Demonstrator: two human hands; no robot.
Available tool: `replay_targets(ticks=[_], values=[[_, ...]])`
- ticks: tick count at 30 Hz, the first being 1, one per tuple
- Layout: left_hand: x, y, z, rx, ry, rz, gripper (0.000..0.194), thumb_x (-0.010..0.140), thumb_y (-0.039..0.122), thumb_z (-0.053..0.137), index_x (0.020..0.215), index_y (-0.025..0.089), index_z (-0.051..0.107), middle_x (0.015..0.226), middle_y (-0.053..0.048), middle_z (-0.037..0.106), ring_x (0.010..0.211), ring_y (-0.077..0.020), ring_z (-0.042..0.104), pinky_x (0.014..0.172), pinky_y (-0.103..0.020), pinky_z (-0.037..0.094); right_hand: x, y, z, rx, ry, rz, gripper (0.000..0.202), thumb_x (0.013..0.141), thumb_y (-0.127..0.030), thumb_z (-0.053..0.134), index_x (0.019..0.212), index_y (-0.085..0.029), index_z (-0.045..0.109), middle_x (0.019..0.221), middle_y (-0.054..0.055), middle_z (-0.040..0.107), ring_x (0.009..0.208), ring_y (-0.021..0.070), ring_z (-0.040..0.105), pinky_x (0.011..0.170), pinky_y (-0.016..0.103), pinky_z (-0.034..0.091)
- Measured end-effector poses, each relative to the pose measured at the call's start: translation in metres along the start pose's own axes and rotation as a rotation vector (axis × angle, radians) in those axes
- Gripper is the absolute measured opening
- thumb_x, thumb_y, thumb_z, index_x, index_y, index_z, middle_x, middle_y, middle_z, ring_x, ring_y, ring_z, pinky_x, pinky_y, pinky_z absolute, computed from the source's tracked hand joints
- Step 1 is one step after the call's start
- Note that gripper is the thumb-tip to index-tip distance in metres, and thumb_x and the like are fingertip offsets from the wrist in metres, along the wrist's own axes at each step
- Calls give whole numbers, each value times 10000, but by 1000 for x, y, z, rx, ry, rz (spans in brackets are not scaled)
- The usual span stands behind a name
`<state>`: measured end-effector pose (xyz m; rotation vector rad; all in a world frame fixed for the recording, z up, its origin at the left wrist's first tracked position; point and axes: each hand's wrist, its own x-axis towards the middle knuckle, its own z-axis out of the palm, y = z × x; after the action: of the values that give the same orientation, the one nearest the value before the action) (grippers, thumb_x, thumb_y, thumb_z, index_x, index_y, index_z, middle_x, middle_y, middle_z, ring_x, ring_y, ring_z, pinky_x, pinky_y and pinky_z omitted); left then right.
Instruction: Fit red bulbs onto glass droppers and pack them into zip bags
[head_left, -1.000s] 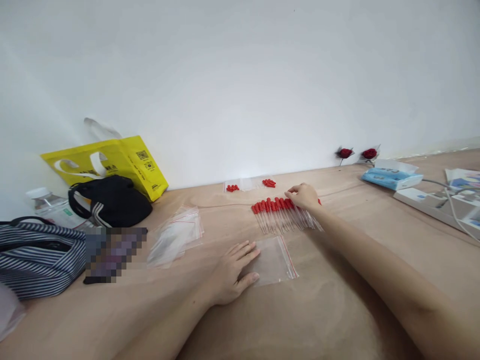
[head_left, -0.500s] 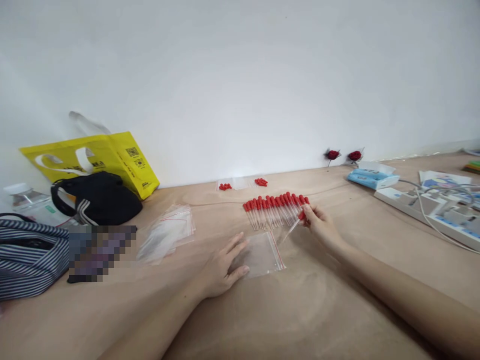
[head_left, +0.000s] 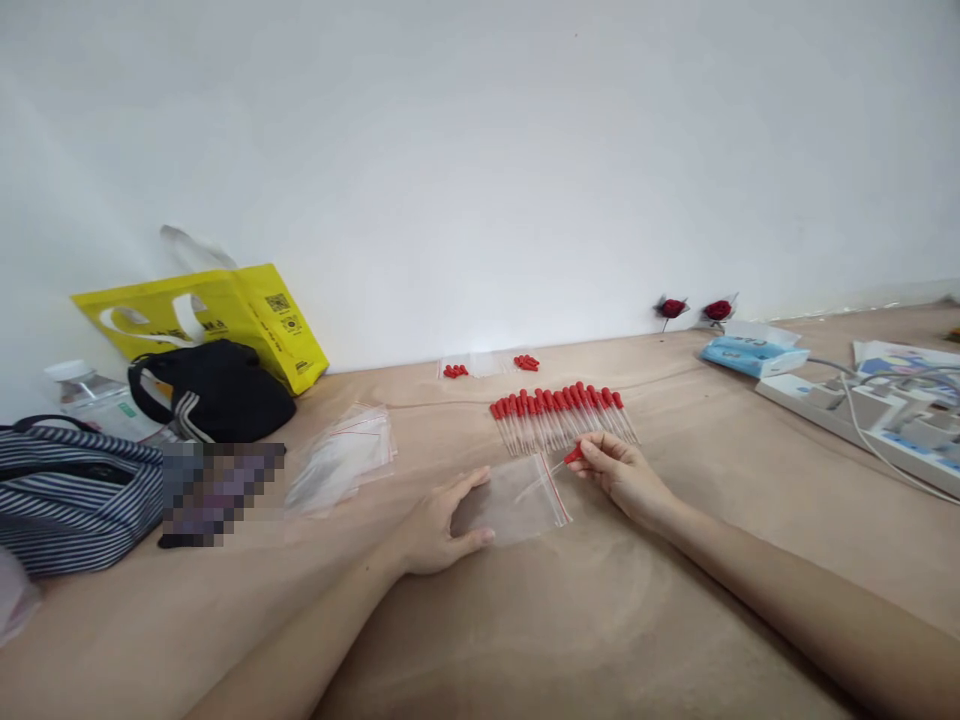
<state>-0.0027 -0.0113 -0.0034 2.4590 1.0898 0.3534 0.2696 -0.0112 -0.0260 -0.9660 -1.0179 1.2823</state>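
Fingers (head_left: 466, 486) of the left hand (head_left: 429, 528) spread wide of its thumb around the left end of a clear zip bag (head_left: 514, 522), which lies at their three o'clock. Just beyond, the right hand (head_left: 622, 482) pinches the red bulb of a dropper (head_left: 574, 454), its tube pointing to eight o'clock across the bag's red-lined edge, inside or on top I cannot tell. Farther off, piled bags (head_left: 346, 455) lie at the left hand's ten o'clock, a row of droppers (head_left: 553, 402) at the right fingertips' eleven.
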Motion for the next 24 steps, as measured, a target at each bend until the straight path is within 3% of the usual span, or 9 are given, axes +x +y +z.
replay_targets(ticks=[5, 10, 15, 19, 22, 24], values=[[-1, 2, -3, 24, -42, 11, 663, 771, 474, 508, 1328, 204, 271, 1379, -103, 310, 1256, -265, 284, 1014, -441, 262, -9, -2, -1, -261, -350, 36, 305, 593, -383, 704, 780, -169, 591, 598, -32, 558, 530, 79, 490, 533, 223, 386], [2, 8, -2, 59, -70, 23, 646, 783, 468, 488, 1326, 185, 282, 1382, -118, 299, 1262, -266, 273, 1011, -447, 263, -6, 3, 5, -391, -463, -69, 225, 662, -354, 652, 737, -181, 530, 488, -81, 412, 438, 56, 342, 434, 195, 255], [4, 8, 0, 56, -89, 86, 613, 801, 442, 472, 1328, 195, 278, 1386, -99, 297, 1273, -248, 253, 1029, -441, 235, -3, 7, 14, -430, -475, -117, 181, 718, -328, 590, 709, -183, 481, 539, -63, 445, 466, 64, 378, 455, 194, 289], [4, 11, -3, 22, -96, 111, 588, 810, 410, 473, 1327, 212, 276, 1380, -80, 316, 1271, -239, 261, 1026, -439, 246, -5, 4, 12, -656, -482, -224, 168, 746, -309, 547, 659, -168, 570, 586, -20, 524, 517, 84, 434, 488, 208, 325], [5, 11, -4, 1, -89, 148, 560, 802, 398, 492, 1303, 209, 328, 1360, -79, 352, 1263, -239, 277, 1028, -440, 241, 8, -5, 2, -748, -389, -298, 173, 732, -315, 556, 664, -170, 620, 667, 8, 596, 597, 114, 505, 547, 227, 373], [6, 11, -3, -20, -67, 156, 520, 788, 396, 512, 1262, 219, 394, 1352, -77, 360, 1247, -246, 302, 1014, -434, 267, 26, -12, -5, -796, -248, -294, 193, 733, -331, 546, 678, -168, 633, 664, 17, 620, 605, 129, 532, 557, 235, 391]])
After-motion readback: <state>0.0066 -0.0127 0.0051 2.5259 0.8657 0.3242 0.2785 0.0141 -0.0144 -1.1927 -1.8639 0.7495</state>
